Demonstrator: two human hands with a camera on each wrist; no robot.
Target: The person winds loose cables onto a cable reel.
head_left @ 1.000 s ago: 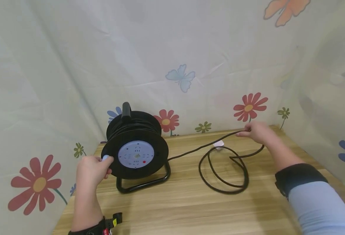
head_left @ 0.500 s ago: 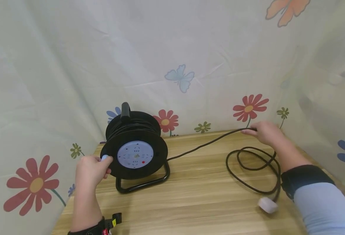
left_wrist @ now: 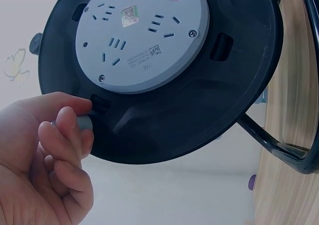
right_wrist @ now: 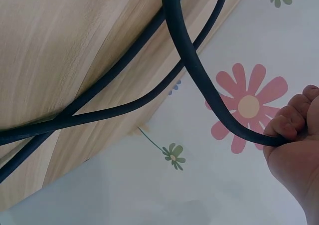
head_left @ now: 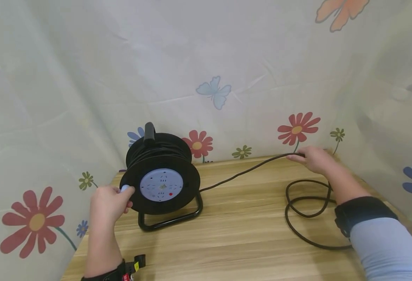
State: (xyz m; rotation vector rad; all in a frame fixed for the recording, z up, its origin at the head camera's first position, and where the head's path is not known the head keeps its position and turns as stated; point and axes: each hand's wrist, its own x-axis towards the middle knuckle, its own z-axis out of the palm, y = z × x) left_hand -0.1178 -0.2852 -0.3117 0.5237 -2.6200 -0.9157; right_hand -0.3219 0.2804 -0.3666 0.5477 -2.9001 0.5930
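Note:
A black cable reel (head_left: 164, 164) stands on its tubular frame at the left of the table, with a round pale socket panel (head_left: 161, 185) facing forward. My left hand (head_left: 109, 203) pinches the small pale knob (left_wrist: 83, 122) at the reel's left rim between thumb and fingers. From the reel's lower right, the black cable (head_left: 241, 173) runs up to my right hand (head_left: 316, 159), which grips it above the table's back right. Past that hand the cable lies in loose loops on the tabletop. The plug is out of sight in the head view.
The wooden table (head_left: 234, 234) meets a pale curtain (head_left: 248, 50) printed with flowers and butterflies at the back and sides. A black carrying handle (head_left: 150, 133) rises from the top of the reel.
My right hand has moved slightly right with the cable. The loose loops have slid right and nearer, and the white plug has swung forward and out of view. My left hand keeps the knob.

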